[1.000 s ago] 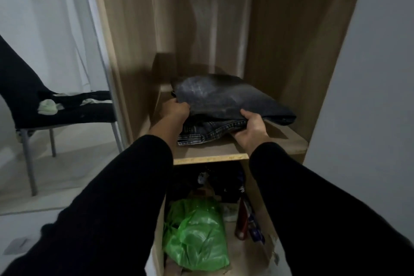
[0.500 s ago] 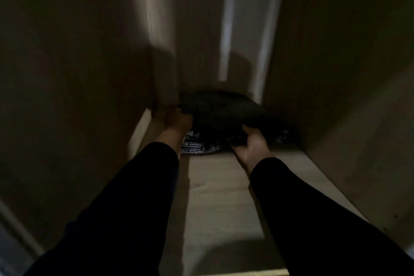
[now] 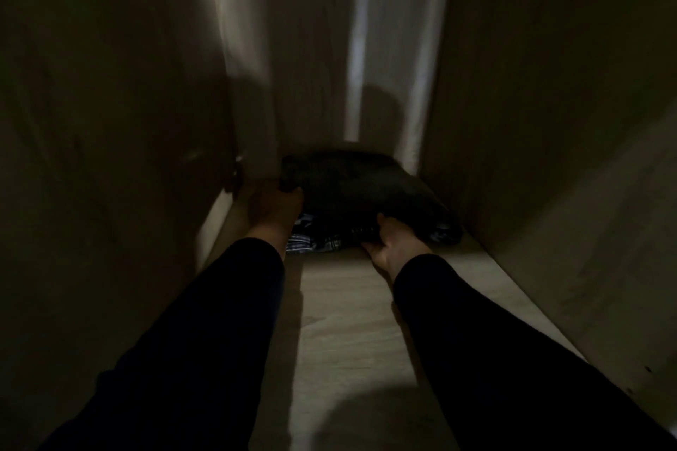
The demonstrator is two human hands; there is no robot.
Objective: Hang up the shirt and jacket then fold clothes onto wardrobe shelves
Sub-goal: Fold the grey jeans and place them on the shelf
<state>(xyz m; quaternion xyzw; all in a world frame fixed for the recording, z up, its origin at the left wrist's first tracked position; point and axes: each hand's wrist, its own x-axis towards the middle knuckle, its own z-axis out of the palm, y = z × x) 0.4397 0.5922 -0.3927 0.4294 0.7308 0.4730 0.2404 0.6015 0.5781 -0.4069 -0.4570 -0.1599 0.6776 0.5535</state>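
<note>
- Nearest the camera, two black sleeves (image 3: 205, 340) reached forward into a dim wardrobe, one on each side of the view.
- Between and under them lay the pale wooden shelf (image 3: 344, 322), lit in a strip down its middle and shadowed at the near edge.
- The right hand (image 3: 394, 243) sat at the front right of the folded clothes (image 3: 351, 194), thumb up against the front edge of the dark top garment and fingers tucked under or into the pile; it gripped the stack there.
- The left hand (image 3: 273, 207) was at the pile's left front corner, close to the left side panel (image 3: 110, 157), fingers curled over the corner of the top garment.
- The folded clothes rested on the shelf toward its back, a dark garment on top and a lighter, patterned piece showing beneath at the front, between the two hands.
- Behind the pile rose the back panel (image 3: 329, 48), with pale vertical streaks of light.
- The right side panel (image 3: 549, 121) stood just beside the pile's right edge.
</note>
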